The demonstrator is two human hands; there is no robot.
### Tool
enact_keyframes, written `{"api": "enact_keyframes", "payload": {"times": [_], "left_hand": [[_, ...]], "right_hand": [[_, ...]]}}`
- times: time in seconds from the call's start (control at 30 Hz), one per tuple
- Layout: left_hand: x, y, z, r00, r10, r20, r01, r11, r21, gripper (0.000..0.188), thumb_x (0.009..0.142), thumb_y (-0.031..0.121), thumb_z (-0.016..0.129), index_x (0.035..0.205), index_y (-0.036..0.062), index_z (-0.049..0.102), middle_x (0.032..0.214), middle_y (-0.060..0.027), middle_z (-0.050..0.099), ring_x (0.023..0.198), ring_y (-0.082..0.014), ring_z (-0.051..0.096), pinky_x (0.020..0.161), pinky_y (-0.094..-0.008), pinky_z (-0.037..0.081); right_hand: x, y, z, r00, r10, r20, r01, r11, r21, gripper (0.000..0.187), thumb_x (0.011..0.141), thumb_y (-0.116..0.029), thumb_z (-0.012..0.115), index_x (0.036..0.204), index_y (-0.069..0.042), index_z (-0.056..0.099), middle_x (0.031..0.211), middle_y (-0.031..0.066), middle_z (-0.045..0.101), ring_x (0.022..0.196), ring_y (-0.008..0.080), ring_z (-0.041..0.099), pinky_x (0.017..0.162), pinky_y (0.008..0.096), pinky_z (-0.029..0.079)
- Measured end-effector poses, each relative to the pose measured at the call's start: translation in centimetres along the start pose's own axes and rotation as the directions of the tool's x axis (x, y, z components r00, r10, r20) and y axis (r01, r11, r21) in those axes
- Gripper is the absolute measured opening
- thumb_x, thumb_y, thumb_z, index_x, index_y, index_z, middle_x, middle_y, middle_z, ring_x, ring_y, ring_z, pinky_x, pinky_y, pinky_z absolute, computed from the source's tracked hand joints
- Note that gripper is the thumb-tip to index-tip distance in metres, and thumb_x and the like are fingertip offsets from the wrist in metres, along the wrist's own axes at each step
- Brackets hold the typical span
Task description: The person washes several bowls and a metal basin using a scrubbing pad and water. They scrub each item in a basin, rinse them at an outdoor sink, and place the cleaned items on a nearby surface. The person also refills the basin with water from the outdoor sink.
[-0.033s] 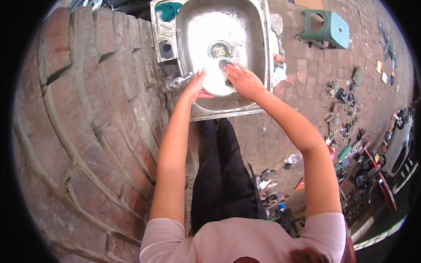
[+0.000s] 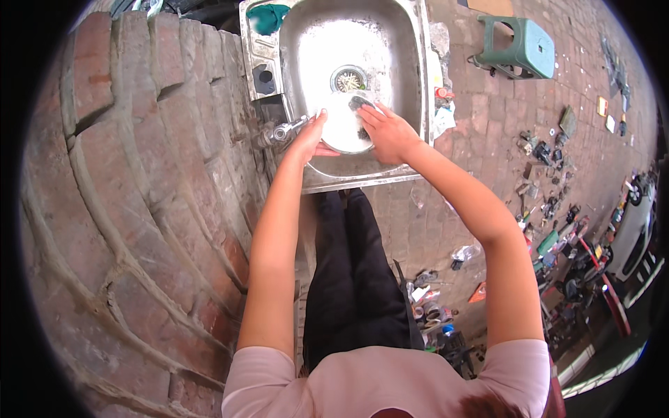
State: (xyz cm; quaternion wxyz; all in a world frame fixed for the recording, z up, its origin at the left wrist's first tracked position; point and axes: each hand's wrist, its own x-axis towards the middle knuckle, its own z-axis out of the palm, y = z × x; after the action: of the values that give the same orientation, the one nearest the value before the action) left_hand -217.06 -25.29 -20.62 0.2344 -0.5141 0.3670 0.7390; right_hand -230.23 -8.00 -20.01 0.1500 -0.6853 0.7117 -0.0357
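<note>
My left hand [image 2: 311, 142] grips the left edge of a round, pale plate or shallow bowl [image 2: 340, 130], thumb on top and fingers under the rim. Glare washes out much of its surface. Pressed against its right part is a dark grey scrubbing pad [image 2: 360, 103], partly covered by the fingers of my right hand [image 2: 390, 134]. Both hands are over the near end of a stainless steel sink [image 2: 408, 76]. Beyond the dish lies the round drain strainer [image 2: 348, 79], with a small green bit at its edge.
A metal faucet [image 2: 287, 129] stands just left of my left hand. A teal cloth [image 2: 267, 19] lies on the sink's far left corner. Brick wall [image 2: 139, 195] rises close on the left. On the brick floor to the right are a green plastic stool [image 2: 533, 49] and scattered clutter.
My right hand and the scrubbing pad have shifted very slightly on the dish. The left hand keeps its hold.
</note>
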Motion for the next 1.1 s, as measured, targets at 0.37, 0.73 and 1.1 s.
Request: {"api": "enact_keyframes", "payload": {"times": [0.37,0.73,1.1], "left_hand": [[0.7,-0.4,3.4,0.995,0.07,0.077,-0.058,0.987,-0.149,0.063,0.091,0.058,0.03,0.135,0.0129,0.027,0.127,-0.0142,0.045,0.103,-0.0282,0.057,0.077,-0.0448,0.054],[1.2,-1.4,2.3,0.99,0.105,-0.096,-0.117,0.984,-0.135,0.058,0.091,0.052,0.036,0.132,0.0121,0.026,0.126,-0.0147,0.044,0.103,-0.0316,0.056,0.068,-0.0453,0.057],[1.2,-7.2,3.0,0.925,0.007,0.38,0.273,0.683,-0.677,0.042,0.087,0.01,0.052,0.121,-0.0106,0.041,0.11,-0.0236,0.055,0.097,-0.0312,0.061,0.075,-0.0299,0.058]], "right_hand": [[6.5,-2.0,1.1,0.801,0.582,0.142,-0.569,0.666,0.482,0.008,0.071,-0.004,0.057,0.075,0.0,0.061,0.093,0.0148,0.063,0.09,0.0296,0.059,0.074,0.0413,0.05],[5.8,-1.6,2.8,0.911,0.339,0.233,-0.409,0.683,0.605,0.01,0.066,-0.008,0.061,0.076,-0.005,0.064,0.078,0.0175,0.061,0.075,0.0345,0.06,0.068,0.0409,0.049],[7.7,4.6,-6.8,0.644,0.761,0.075,-0.408,0.259,0.875,0.03,0.067,-0.011,0.069,0.094,0.0,0.06,0.083,0.0087,0.064,0.075,0.015,0.061,0.069,0.0271,0.049]]}}
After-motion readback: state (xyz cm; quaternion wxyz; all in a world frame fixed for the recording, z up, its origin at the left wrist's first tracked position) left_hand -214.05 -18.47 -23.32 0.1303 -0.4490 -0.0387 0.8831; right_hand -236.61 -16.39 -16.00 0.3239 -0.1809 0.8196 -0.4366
